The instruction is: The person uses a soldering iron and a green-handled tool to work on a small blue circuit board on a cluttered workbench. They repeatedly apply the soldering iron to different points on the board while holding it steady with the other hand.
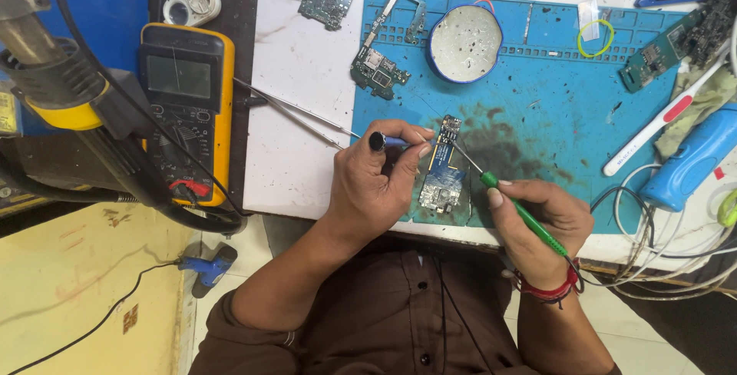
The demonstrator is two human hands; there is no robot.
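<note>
Blue mat (pixel 537 114), left hand (pixel 376 183) gripping probe (pixel 384 142), right hand (pixel 537 225) gripping green screwdriver (pixel 526 218) (tip on circuit board (pixel 441 183)).

left hand (pixel 376 183) pinches blue-tipped tool (pixel 386 142), steadying small circuit board (pixel 441 179) | right hand (pixel 537 225) holds green-handled tool (pixel 530 220), tip on board's far end | blue mat (pixel 553 99) on white counter (pixel 295 91) | yellow multimeter (pixel 186 106) at left | round dish (pixel 464 42) beyond

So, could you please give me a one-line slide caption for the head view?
Left hand and right hand bring two probes to a small circuit board on a blue mat.
</note>
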